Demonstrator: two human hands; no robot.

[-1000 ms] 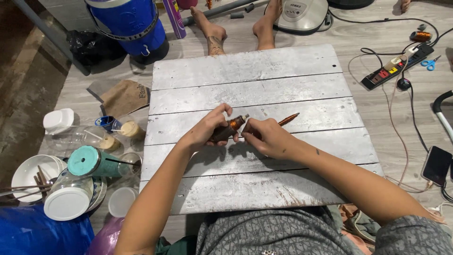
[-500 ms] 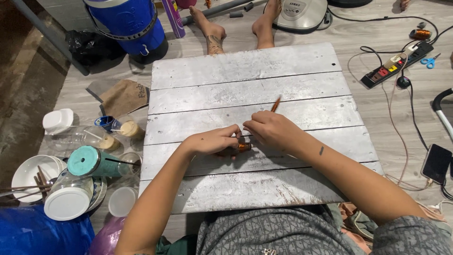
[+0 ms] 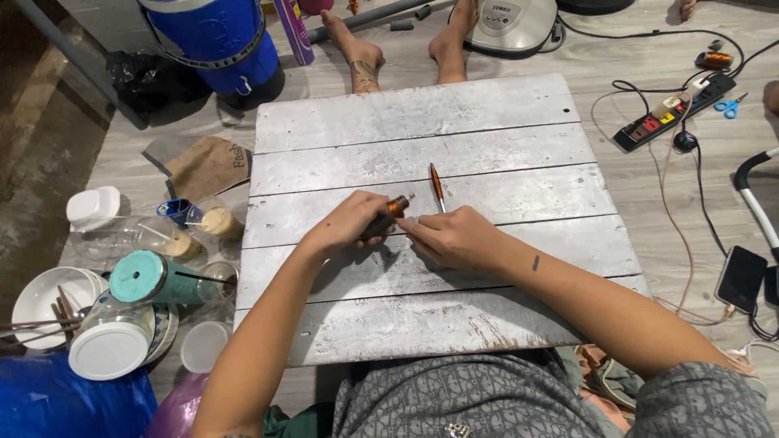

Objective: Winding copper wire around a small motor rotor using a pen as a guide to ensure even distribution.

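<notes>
I see my left hand fingers closed around a small brown bottle, probably light, smooth, slippery; my right hand pinches at its tip, at 3 o'clock.

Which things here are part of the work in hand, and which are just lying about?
In the work:
- left hand holding a small brown cylinder
- right hand at the cylinder's tip
- orange pen-like tool lying beside them
- white plank board

Lying about:
- power strip
- blue scissors
- phone
- teal-lidded cup
- white bowl
- blue barrel
</notes>
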